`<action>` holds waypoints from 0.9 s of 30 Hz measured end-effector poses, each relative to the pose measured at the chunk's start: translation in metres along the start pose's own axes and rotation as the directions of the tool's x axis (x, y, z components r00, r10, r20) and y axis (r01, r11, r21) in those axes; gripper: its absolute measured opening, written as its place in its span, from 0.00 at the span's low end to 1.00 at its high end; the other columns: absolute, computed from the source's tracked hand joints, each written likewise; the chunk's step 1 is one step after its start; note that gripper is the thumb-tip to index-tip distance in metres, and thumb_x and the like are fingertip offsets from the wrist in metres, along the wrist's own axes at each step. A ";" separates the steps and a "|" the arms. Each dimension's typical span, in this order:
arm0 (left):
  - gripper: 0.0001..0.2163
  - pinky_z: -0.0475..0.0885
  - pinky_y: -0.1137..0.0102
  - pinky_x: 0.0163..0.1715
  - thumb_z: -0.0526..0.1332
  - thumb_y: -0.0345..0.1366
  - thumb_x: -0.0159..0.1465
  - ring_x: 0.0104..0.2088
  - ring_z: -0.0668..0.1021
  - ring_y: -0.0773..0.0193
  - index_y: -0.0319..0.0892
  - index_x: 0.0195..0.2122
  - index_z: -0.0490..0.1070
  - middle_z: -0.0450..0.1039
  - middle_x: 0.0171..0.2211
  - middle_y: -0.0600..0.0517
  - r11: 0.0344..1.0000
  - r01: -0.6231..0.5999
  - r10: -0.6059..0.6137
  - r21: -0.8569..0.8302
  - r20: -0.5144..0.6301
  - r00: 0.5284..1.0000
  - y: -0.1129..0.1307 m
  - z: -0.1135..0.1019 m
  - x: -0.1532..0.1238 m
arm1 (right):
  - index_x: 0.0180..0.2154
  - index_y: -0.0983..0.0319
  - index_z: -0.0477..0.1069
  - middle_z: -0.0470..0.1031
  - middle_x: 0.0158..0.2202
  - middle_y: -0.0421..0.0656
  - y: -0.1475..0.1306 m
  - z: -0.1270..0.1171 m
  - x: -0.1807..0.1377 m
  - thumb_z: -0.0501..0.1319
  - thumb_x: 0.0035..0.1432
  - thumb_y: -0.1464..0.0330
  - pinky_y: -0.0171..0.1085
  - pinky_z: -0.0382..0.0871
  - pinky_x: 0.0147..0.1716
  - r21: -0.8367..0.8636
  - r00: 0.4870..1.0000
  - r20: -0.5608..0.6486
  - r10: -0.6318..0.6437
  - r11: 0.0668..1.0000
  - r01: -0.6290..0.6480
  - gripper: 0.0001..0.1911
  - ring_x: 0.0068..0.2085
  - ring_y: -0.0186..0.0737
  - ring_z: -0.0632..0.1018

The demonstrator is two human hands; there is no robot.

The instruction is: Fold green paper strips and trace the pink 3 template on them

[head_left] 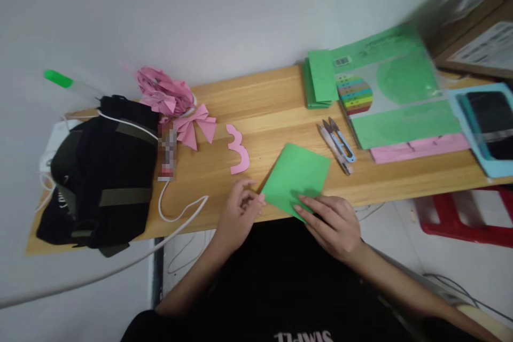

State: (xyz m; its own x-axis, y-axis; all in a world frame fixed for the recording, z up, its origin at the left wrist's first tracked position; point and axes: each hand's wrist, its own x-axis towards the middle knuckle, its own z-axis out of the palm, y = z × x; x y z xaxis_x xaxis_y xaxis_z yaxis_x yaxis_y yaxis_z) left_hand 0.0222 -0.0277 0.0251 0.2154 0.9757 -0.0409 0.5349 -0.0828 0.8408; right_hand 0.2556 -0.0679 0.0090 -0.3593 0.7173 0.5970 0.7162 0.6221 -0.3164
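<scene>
A green square of paper [298,173] lies on the wooden table [260,101] near its front edge. My left hand [238,214] pinches the paper's left corner with curled fingers. My right hand [334,224] lies flat on the paper's near edge, fingers stretched out and pressing it down. A pink scalloped paper cut-out [238,149] sits just beyond my left hand. Small thread snips [339,144] with a blue handle lie to the right of the green paper.
A pink paper bow [196,125] and crumpled pink strips [164,91] sit at back left beside a black bag [104,171] with a white cable. Green paper stacks [320,83], a green paper pack [396,96], pink sheets [420,147] and a blue tray [487,123] crowd the right. A red stool [460,219] stands below.
</scene>
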 end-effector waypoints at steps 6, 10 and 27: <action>0.18 0.73 0.71 0.27 0.58 0.38 0.66 0.28 0.77 0.66 0.41 0.56 0.63 0.73 0.31 0.54 0.970 0.180 -0.185 -0.162 -0.015 0.983 0.001 0.006 0.015 | 0.47 0.60 0.78 0.81 0.34 0.42 -0.016 0.014 0.024 0.63 0.61 0.74 0.39 0.64 0.34 -0.021 1.000 -0.001 -0.023 1.000 0.023 0.13 0.33 0.37 0.74; 0.20 0.74 0.71 0.28 0.55 0.34 0.65 0.31 0.79 0.64 0.42 0.59 0.60 0.75 0.34 0.52 0.957 0.179 -0.173 -0.229 0.043 0.984 -0.001 0.008 0.025 | 0.42 0.62 0.79 0.80 0.34 0.43 -0.020 0.021 0.037 0.60 0.65 0.70 0.39 0.65 0.35 -0.006 0.995 0.090 -0.037 0.999 0.038 0.08 0.35 0.38 0.74; 0.13 0.73 0.54 0.51 0.61 0.36 0.66 0.53 0.75 0.48 0.37 0.49 0.72 0.71 0.52 0.40 0.855 -0.338 0.255 0.394 0.249 0.934 -0.002 -0.014 0.025 | 0.55 0.66 0.72 0.73 0.58 0.56 0.017 0.014 0.040 0.59 0.65 0.55 0.52 0.70 0.52 0.067 0.864 0.502 -0.028 0.998 -0.006 0.25 0.58 0.56 0.72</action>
State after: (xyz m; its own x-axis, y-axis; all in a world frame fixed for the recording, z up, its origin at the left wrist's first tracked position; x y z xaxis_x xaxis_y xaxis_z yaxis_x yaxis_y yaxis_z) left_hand 0.0149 -0.0006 0.0306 0.5412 0.8399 0.0413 0.7064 -0.4807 0.5196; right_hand 0.2450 -0.0238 0.0172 -0.6312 0.7600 0.1546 0.6769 0.6372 -0.3685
